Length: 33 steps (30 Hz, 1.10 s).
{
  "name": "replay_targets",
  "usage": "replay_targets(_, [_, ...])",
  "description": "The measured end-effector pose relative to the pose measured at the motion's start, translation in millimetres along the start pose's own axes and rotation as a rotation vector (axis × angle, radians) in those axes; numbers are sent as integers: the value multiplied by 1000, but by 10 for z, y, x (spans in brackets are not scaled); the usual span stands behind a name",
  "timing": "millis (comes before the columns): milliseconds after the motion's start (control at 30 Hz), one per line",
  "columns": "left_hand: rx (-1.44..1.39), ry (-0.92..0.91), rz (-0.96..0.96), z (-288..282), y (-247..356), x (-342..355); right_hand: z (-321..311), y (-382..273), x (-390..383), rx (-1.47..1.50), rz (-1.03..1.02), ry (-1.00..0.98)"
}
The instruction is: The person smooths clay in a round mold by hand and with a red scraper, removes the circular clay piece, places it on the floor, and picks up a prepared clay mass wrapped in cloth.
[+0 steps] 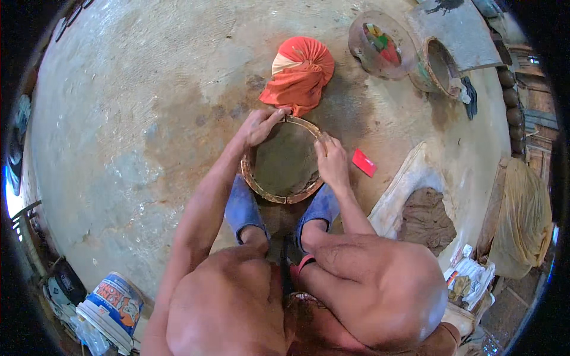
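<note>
Between my feet rests a round, shallow mould (265,193) with a brownish rim, filled with smooth grey-green wet clay (286,159). Dark seams cross its rim at the far and near sides. My left hand (261,126) grips the rim at the far left, thumb stretched along the top edge. On the right side, my right hand (332,160) has its fingers curled over the rim. Just beyond the mould, almost touching it, sits an orange and cream cloth bundle (300,74). A flat red plastic piece (364,162) lies to the right of my right hand.
Brown clay (427,221) lies on a whitish sack (389,207) at the right. Farther back stand a wide basin (362,44) with colourful items, a round pot (426,74) and a grey board (460,35). A printed bucket (113,305) is at the lower left.
</note>
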State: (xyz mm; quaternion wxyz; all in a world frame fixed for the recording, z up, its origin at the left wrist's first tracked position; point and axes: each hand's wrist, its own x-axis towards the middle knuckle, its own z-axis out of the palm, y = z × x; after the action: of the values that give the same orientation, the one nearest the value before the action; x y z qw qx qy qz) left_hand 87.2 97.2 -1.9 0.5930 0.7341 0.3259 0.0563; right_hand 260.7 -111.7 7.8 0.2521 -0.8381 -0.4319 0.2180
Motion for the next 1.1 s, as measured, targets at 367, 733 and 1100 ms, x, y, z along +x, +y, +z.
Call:
replay_targets(367, [-72, -3, -59, 67, 64, 67, 17, -45, 10, 51, -46, 48])
replay_targets(733, [178, 48, 27, 132, -14, 191, 17, -42, 146, 29, -67, 18])
replay_targets(1100, [136, 70, 79, 165, -84, 263, -737, 1368, -272, -515, 141, 181])
